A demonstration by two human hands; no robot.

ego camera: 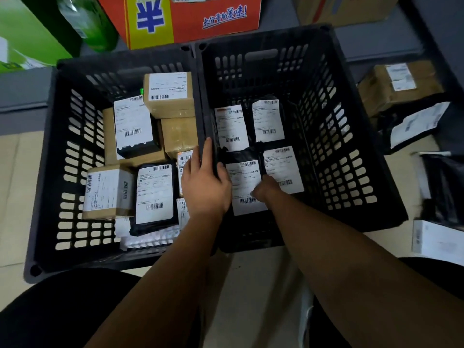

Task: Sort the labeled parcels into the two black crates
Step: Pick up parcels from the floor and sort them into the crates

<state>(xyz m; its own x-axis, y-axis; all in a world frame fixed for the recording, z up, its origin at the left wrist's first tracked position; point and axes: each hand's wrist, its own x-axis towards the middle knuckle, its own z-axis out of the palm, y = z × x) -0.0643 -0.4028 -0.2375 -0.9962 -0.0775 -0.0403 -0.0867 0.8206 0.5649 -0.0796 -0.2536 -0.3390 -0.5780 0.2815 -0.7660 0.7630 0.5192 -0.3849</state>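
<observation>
- Parcels bearing white barcode labels are spread over two black slotted crates, which are set side by side with their walls touching.
- In the left crate, brown cardboard boxes and black mailers are piled loosely, some overlapping.
- In the right crate, four flat black parcels are laid label-up in two rows: the far-left parcel, the far-right parcel, the near-right parcel and the near-left parcel.
- The dividing wall of the right crate is held by the left hand, with the thumb on the inner side and the fingers on the outer side, the index finger stretched along the rim.
- The right hand is reached down into the right crate and rests on the near-left parcel's label, fingers curled; whether the parcel is pinched cannot be told.
- More labeled parcels are seen on the floor right of the crates.
- A red carton and a green bottle are seen behind the crates.
</observation>
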